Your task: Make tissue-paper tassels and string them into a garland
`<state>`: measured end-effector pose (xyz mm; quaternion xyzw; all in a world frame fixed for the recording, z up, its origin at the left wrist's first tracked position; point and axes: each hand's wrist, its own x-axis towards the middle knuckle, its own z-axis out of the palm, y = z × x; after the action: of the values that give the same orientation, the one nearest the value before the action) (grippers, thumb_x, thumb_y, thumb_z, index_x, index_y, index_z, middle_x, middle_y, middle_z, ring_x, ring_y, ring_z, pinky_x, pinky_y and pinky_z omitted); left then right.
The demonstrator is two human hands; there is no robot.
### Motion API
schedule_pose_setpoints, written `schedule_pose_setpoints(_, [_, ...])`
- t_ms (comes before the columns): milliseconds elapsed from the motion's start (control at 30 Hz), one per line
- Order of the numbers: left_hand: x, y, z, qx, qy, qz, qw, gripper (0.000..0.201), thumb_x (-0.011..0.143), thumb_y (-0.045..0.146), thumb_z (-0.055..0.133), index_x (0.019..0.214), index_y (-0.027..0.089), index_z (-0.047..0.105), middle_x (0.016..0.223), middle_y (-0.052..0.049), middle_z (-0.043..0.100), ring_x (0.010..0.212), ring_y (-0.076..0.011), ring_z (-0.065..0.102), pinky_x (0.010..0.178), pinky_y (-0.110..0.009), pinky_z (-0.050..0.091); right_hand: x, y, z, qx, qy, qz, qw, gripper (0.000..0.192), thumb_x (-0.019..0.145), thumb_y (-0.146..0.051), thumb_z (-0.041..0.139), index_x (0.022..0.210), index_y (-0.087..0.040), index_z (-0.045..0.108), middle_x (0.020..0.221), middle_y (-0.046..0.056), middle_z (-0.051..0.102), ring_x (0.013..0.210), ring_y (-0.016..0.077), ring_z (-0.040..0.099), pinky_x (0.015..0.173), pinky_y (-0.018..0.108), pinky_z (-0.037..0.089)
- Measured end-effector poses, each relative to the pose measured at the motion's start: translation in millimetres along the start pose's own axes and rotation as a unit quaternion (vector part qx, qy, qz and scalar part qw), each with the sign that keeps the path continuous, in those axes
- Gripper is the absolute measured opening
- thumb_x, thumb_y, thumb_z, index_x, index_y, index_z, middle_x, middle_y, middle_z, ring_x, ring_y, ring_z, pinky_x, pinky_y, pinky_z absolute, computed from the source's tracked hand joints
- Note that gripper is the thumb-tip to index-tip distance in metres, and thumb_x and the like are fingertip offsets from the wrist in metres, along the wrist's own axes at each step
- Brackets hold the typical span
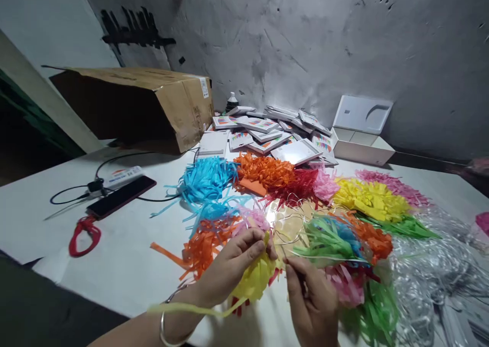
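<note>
**A:** so what's in the hands here?

**B:** left hand [233, 268] has its fingers pinched together on a yellow paper tassel [255, 281], held low over the near edge of the white table [126, 265]. A yellow strip trails off toward the wrist. Right hand [311, 303] sits just beside it, fingertips closed on something thin, can't tell what, maybe the silvery string.

**A:** and around them?

**B:** heaps of tassels: blue pile [206, 179], orange pile [263, 169], yellow pile [369, 198]. Phone [121, 196] and cardboard box [153, 105] off left.
</note>
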<state>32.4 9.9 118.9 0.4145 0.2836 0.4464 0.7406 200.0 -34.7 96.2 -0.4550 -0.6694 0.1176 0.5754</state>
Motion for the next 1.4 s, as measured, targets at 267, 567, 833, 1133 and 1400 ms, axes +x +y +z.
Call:
schedule_pose_setpoints(267, [-17.7, -25.1, -4.6, 0.053, -0.002, -0.013, 0.999, 0.024, 0.079, 0.033, 0.084, 0.081, 0.016, 0.067, 0.078, 0.0, 0.065, 0.074, -0.0117, 0.058, 0.07, -0.022, 0.045, -1.6, -16.0, 1.7, 0.043, -0.075, 0.009, 0.996, 0.018, 0.096, -0.014, 0.052, 0.107, -0.022, 0.064, 0.09, 0.002, 0.073, 0.078, 0.013, 0.07, 0.07, 0.02, 0.054])
schedule_pose_setpoints(567, [-26.8, -38.0, 1.9, -0.085, 0.037, -0.049, 0.994, 0.026, 0.075, 0.032, 0.087, 0.084, 0.015, 0.07, 0.069, -0.001, 0.067, 0.064, -0.0093, 0.06, 0.063, -0.019, 0.046, -22.6, -14.2, -6.4, 0.01, -0.002, 0.069, 0.998, 0.014, 0.096, -0.016, 0.053, 0.103, -0.022, 0.064, 0.082, 0.0, 0.071, 0.068, 0.0109, 0.067, 0.062, 0.018, 0.052])
schedule_pose_setpoints(833, [-30.1, -40.2, 4.8, -0.107, 0.071, -0.045, 0.991, 0.03, 0.071, 0.034, 0.09, 0.083, 0.016, 0.069, 0.071, -0.001, 0.07, 0.065, -0.0111, 0.063, 0.063, -0.019, 0.049, -33.3, -23.0, -8.4, -0.021, -0.049, 0.043, 0.998, 0.014, 0.094, -0.013, 0.055, 0.099, -0.019, 0.066, 0.076, -0.001, 0.071, 0.061, 0.0089, 0.066, 0.06, 0.015, 0.051])
schedule_pose_setpoints(1133, [-31.1, -41.1, 5.4, -0.044, 0.098, -0.022, 0.994, 0.026, 0.071, 0.035, 0.089, 0.081, 0.019, 0.072, 0.075, 0.0, 0.07, 0.069, -0.0105, 0.062, 0.066, -0.018, 0.049, -33.8, -24.5, -13.6, -0.053, -0.066, 0.045, 0.995, 0.014, 0.094, -0.015, 0.052, 0.093, -0.018, 0.066, 0.069, -0.001, 0.066, 0.054, 0.0102, 0.061, 0.054, 0.019, 0.046])
schedule_pose_setpoints(1400, [-38.1, -37.0, -3.9, 0.223, 0.029, 0.059, 0.973, 0.018, 0.083, 0.036, 0.076, 0.085, 0.018, 0.075, 0.084, -0.006, 0.071, 0.081, -0.0194, 0.066, 0.076, -0.028, 0.05, -31.9, -22.0, -22.9, -0.025, -0.109, 0.089, 0.99, 0.014, 0.094, -0.019, 0.055, 0.09, -0.02, 0.067, 0.072, -0.002, 0.07, 0.062, 0.0107, 0.066, 0.059, 0.018, 0.047])
